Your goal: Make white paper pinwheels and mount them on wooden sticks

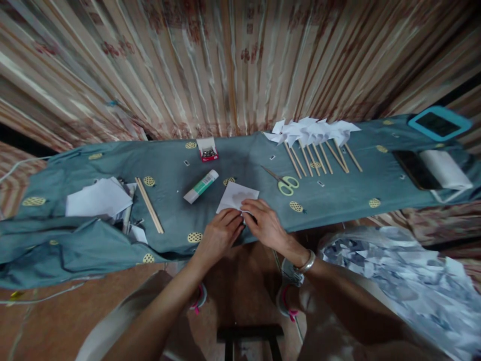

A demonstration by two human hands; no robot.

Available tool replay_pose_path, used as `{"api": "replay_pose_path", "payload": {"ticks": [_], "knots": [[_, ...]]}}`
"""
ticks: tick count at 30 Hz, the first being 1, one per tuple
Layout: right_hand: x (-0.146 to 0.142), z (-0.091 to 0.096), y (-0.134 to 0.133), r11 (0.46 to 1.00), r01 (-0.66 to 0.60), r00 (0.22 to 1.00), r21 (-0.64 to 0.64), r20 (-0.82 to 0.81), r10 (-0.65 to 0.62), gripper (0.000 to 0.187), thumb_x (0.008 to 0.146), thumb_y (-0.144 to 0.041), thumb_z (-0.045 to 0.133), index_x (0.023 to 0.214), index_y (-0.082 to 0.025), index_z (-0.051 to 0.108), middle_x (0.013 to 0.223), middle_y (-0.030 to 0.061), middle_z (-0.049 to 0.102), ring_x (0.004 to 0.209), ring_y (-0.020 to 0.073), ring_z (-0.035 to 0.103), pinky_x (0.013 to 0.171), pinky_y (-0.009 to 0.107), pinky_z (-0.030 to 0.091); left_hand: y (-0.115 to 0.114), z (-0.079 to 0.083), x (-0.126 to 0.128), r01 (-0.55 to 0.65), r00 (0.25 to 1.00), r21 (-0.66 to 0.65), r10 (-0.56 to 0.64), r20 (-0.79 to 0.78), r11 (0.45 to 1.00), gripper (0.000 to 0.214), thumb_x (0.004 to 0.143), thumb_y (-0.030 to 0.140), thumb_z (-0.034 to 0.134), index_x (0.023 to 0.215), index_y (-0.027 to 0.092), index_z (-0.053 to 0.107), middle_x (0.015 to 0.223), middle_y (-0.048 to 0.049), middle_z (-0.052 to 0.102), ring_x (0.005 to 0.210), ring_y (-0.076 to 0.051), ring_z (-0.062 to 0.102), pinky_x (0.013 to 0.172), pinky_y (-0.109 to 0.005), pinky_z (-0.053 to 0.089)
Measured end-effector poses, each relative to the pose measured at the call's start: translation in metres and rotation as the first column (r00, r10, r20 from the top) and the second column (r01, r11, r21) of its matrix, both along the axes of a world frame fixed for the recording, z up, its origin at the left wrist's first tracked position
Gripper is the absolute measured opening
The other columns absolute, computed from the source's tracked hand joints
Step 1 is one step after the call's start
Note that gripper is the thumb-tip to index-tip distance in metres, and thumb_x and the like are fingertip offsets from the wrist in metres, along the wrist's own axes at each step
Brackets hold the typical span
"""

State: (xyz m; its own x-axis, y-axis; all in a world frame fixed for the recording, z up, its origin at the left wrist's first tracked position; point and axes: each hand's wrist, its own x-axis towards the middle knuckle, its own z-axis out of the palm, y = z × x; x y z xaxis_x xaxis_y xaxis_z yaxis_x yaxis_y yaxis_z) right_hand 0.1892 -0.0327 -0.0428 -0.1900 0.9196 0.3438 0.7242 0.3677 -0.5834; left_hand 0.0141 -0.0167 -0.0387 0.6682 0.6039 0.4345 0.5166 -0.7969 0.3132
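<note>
A white square of paper (236, 194) lies at the front edge of the cloth-covered table, one corner toward me. My left hand (222, 231) pinches its near corner from the left, fingers pressed together. My right hand (265, 223) grips the same near edge from the right, thumb and fingers closed on it. The fingertips of both hands almost meet, and they hide the part of the paper they hold. Just beyond lie a glue stick (201, 186) to the left and green-handled scissors (287, 185) to the right.
Paper pinwheels (311, 131) on wooden sticks line the table's back right. A small box of metal pins (208, 152) stands at the back. Loose sticks (149, 205) and a paper stack (98, 198) are left. A phone (413, 170) lies right; a bag of paper pieces (398, 271) sits below.
</note>
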Motion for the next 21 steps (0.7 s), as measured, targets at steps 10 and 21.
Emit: {"api": "replay_pose_path", "payload": {"ticks": [10,21], "knots": [[-0.004,-0.002,-0.001,1.0,0.027,0.999,0.005,-0.022,-0.027,0.02,0.088,-0.018,0.054,0.104,-0.018,0.066,0.113,0.0125,0.068,0.106,0.0266,0.06,0.095,0.044,0.052,-0.002,-0.007,-0.017,-0.058,0.998,0.019,0.059,-0.009,0.998,0.021,0.094,0.022,0.056,0.112,0.017,0.066,0.106,-0.0106,0.065,0.098,-0.024,0.059,0.084,-0.04,0.057],[-0.01,0.001,-0.001,0.998,0.058,0.998,-0.034,0.012,-0.058,0.018,0.084,-0.021,0.059,0.101,-0.019,0.063,0.114,0.011,0.067,0.106,0.0284,0.057,0.096,0.044,0.048,0.0,-0.006,-0.024,-0.063,0.998,0.005,0.063,0.004,0.998,0.02,0.095,0.021,0.054,0.11,0.017,0.067,0.102,-0.0101,0.066,0.094,-0.022,0.061,0.079,-0.037,0.056]]}}
